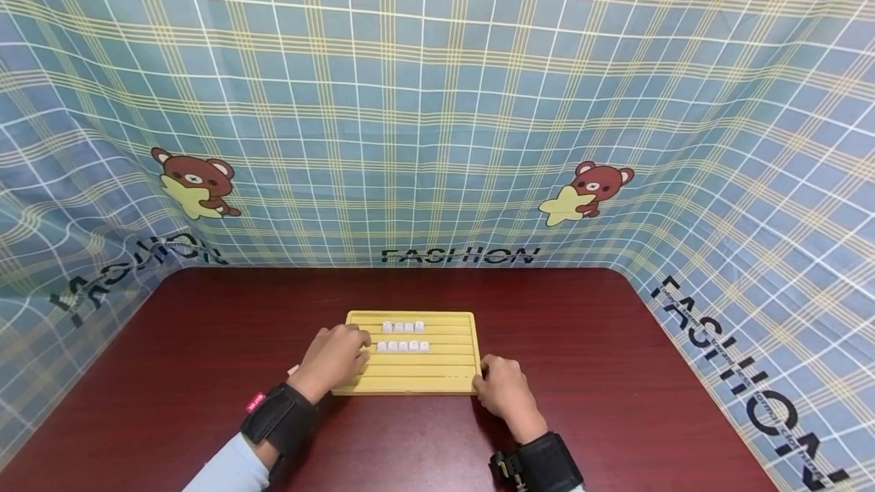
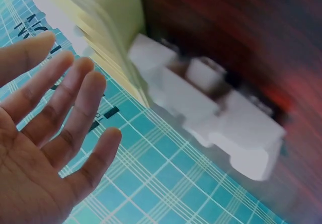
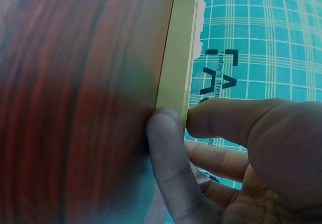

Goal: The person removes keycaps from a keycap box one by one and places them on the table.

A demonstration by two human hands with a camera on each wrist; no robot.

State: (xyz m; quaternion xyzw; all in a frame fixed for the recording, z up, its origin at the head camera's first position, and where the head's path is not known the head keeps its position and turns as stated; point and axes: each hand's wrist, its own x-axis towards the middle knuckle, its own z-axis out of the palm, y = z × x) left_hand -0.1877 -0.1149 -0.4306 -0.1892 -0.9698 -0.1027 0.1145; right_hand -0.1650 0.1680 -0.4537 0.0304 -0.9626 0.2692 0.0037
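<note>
A yellow ridged tray (image 1: 410, 384) lies on the table, bearing two rows of small white blocks with faint marks, an upper row (image 1: 409, 327) and a lower row (image 1: 403, 346). Over the tray's left side is my left hand (image 1: 335, 357); in the left wrist view its fingers (image 2: 65, 103) are spread and slightly bent, holding nothing. More white blocks (image 2: 191, 95), blurred, sit on the table beside the tray's left end, mostly hidden by the hand in the head view. My right hand (image 1: 504, 387) pinches the tray's right edge (image 3: 177, 58) near its front corner, between thumb and finger.
The dark red wooden table (image 1: 615, 401) has rounded far corners. Blue checked cloth (image 1: 424, 112) with bear pictures and lettering hangs behind it and along both sides. Each wrist wears a black strap (image 1: 550, 463).
</note>
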